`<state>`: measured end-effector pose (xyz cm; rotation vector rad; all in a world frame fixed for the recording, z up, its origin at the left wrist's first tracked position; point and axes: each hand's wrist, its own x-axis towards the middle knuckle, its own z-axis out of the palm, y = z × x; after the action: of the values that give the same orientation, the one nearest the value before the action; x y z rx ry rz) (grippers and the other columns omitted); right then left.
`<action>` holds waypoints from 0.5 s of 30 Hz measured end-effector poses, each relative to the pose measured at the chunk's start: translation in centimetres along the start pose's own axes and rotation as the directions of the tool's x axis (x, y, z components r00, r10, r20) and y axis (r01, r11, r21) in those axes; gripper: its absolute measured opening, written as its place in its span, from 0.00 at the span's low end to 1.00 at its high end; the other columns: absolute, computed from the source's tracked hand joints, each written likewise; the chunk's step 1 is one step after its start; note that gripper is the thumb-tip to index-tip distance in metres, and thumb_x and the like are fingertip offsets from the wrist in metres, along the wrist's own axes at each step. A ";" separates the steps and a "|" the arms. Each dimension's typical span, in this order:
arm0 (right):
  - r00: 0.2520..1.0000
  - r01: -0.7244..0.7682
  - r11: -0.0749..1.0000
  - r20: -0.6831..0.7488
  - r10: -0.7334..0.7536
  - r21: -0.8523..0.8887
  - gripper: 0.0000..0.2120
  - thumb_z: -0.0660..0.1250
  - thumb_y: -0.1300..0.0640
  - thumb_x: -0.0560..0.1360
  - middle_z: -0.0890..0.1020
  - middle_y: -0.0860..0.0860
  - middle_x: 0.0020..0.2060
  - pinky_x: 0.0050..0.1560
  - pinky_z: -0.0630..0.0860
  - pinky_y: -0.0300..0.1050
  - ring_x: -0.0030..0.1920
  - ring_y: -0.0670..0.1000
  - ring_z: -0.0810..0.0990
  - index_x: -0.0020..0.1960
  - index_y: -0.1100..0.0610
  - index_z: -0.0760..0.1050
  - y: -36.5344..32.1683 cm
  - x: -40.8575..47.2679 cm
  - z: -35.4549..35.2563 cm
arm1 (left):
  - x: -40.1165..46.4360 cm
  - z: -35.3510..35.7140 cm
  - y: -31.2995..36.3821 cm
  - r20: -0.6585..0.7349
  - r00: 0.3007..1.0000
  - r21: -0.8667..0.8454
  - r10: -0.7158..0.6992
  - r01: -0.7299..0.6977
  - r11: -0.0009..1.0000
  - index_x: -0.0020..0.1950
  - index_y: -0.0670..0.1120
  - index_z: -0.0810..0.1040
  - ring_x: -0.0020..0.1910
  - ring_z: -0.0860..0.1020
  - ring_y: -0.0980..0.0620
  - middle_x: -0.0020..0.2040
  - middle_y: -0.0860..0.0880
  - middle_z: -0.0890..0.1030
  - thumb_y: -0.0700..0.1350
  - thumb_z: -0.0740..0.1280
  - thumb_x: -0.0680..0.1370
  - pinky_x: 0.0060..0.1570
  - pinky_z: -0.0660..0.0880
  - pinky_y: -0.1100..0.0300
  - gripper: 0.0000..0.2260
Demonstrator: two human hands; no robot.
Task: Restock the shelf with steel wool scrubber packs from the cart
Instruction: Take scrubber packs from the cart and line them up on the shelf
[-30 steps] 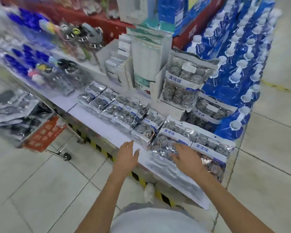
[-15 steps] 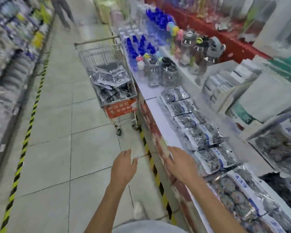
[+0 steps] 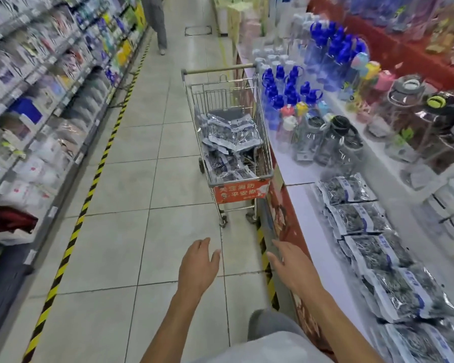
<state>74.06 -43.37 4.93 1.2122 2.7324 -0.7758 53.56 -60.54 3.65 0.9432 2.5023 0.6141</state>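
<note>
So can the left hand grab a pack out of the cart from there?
Probably not yet. The left hand is empty and open, with bare floor between it and the cart farther up the aisle. Nothing blocks the way, and the packs lie uncovered in the basket, so a few steps forward should do.

packs (image 3: 228,142) in cart (image 3: 266,153) left of shelf (image 3: 307,205)

silver packs (image 3: 357,218), red sign (image 3: 239,193) — blue caps (image 3: 288,87)

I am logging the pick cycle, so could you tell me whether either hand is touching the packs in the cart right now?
Apart. The head view shows the left hand and right hand empty over floor tiles, well short of the cart and its packs.
</note>
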 end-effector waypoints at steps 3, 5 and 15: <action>0.999 -0.021 1.000 0.031 0.021 0.018 0.28 0.54 0.39 0.85 0.72 0.48 0.76 0.73 0.69 0.49 0.75 0.49 0.70 0.80 0.52 0.65 0.2 4.9 0.1 | 5.8 -0.8 0.4 -0.006 1.000 -0.005 -0.014 0.014 1.000 0.78 0.45 0.69 0.73 0.71 0.46 0.75 0.46 0.72 0.56 0.59 0.85 0.70 0.69 0.53 0.25; 0.999 -0.031 0.998 0.044 0.029 0.052 0.27 0.55 0.40 0.85 0.73 0.49 0.75 0.73 0.69 0.48 0.74 0.50 0.71 0.80 0.52 0.66 0.5 8.7 0.2 | 10.0 -1.0 0.7 -0.004 1.000 -0.001 -0.013 0.013 1.000 0.78 0.45 0.68 0.73 0.71 0.47 0.75 0.46 0.72 0.56 0.60 0.85 0.69 0.69 0.53 0.24; 0.995 -0.055 0.992 0.084 0.046 0.117 0.19 0.61 0.45 0.84 0.81 0.46 0.66 0.59 0.77 0.47 0.65 0.49 0.79 0.73 0.45 0.73 -0.7 31.6 -3.9 | 30.2 -3.1 1.8 0.075 0.984 -0.072 -0.162 0.167 0.983 0.79 0.46 0.67 0.75 0.69 0.48 0.77 0.46 0.71 0.55 0.61 0.85 0.72 0.65 0.56 0.25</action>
<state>52.31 -20.42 0.86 1.2363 2.6134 -0.9723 31.96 -39.26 0.92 0.7080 2.4456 0.6106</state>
